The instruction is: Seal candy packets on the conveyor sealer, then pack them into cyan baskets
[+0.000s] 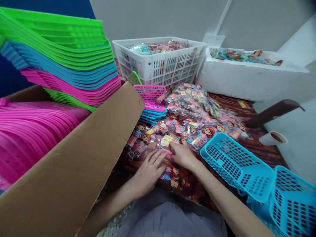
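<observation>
A heap of small clear packets with cartoon-doll toys (195, 108) covers the brown table (266, 153). My left hand (148, 171) lies flat with its fingers spread on packets at the heap's near edge. My right hand (182, 154) rests beside it, fingers curled over a pink and yellow packet (168, 152); whether it grips the packet I cannot make out. More doll packets (175, 177) lie just under both hands. An empty blue plastic basket (237, 164) stands right of my right forearm.
A cardboard box flap (81, 158) rises at the left, with stacked pink, blue and green baskets (61, 62) behind it. A white crate (160, 59) and a foam box (249, 72) hold more packets at the back. A paper cup (274, 138) stands far right; more blue baskets (293, 204) sit lower right.
</observation>
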`<act>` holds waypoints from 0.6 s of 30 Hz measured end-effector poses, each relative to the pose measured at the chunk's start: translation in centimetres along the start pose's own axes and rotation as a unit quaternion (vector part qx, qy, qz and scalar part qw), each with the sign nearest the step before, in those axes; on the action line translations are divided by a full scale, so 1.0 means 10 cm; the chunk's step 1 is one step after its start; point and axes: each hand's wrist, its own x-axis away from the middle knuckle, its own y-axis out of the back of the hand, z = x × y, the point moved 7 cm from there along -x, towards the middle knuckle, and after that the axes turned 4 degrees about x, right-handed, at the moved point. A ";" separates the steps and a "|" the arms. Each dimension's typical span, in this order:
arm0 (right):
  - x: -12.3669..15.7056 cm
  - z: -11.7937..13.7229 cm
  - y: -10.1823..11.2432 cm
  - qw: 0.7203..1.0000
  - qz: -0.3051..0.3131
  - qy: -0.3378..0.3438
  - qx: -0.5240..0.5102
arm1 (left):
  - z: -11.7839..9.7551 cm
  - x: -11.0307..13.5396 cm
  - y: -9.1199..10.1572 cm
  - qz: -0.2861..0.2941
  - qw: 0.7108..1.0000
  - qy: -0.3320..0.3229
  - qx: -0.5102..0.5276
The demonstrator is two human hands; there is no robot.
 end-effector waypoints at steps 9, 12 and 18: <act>-0.13 -0.22 0.08 0.991 -0.077 -0.018 -0.110 | 0.02 0.06 -0.16 0.025 0.999 -0.003 0.023; -0.29 -0.32 0.25 0.976 -0.186 -0.090 0.073 | 0.00 0.04 -0.13 0.045 0.998 0.014 0.044; -0.14 -0.20 0.25 0.977 -0.153 -0.082 0.125 | 0.02 0.00 -0.12 0.068 0.996 0.035 0.034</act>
